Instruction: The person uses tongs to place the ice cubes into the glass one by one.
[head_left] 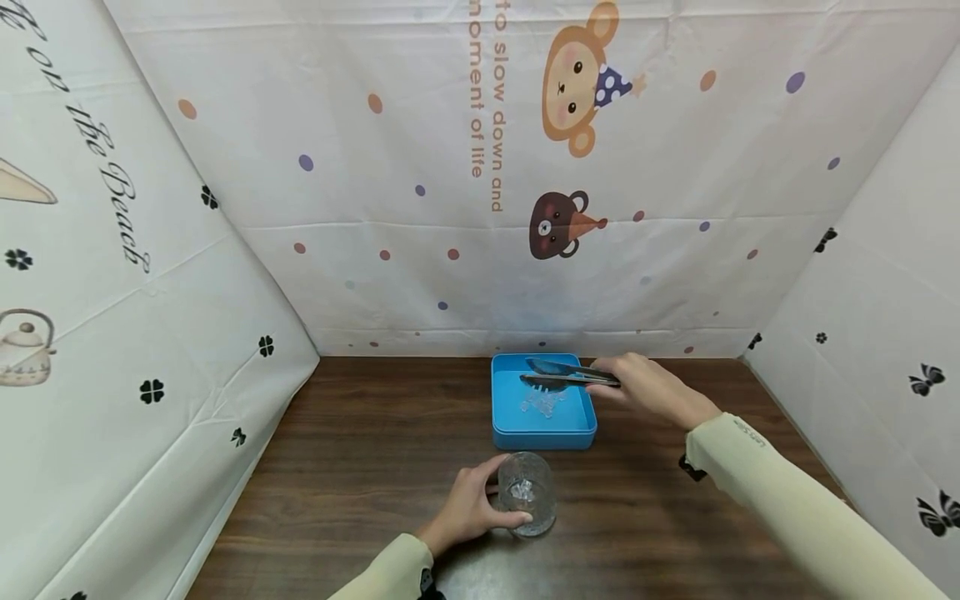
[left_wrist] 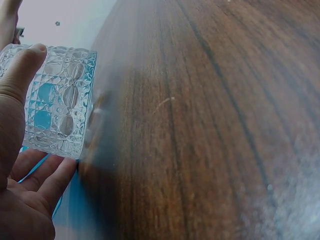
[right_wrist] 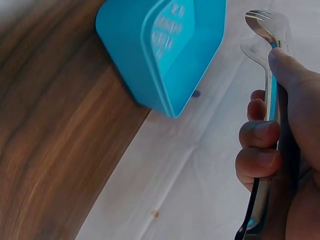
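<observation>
Glass (head_left: 527, 493), upright and nearest among the objects, was held by the left hand (head_left: 471, 504), with the thumb laid against one side and the fingers set opposite, spread only as wide as the vessel. This side grip was judged to serve as a brace, the mouth being left uncovered. The base appeared to be rested on the table (head_left: 375, 450), by which the weight was presumably borne; full contact could not be confirmed. Contents could not be made out with certainty through the patterned wall.

Just beyond the glass, a blue box (head_left: 543, 439) was set flat on the table, its top uncovered. Small clear pieces (head_left: 542, 406) were gathered on its floor; the raised walls were thought suited to keeping them from sliding away. Both containers were placed within easy reach of the hands.

Over the box, metal tongs (head_left: 558, 381) were held by the right hand (head_left: 645, 387), thumb on one arm and curled fingers round the other. The grip was taken behind the tips, presumably so that the pieces need not be touched by skin. The tips were parted; no piece could be made out between them. At the back, a white printed cloth (head_left: 420, 292) was hung.
</observation>
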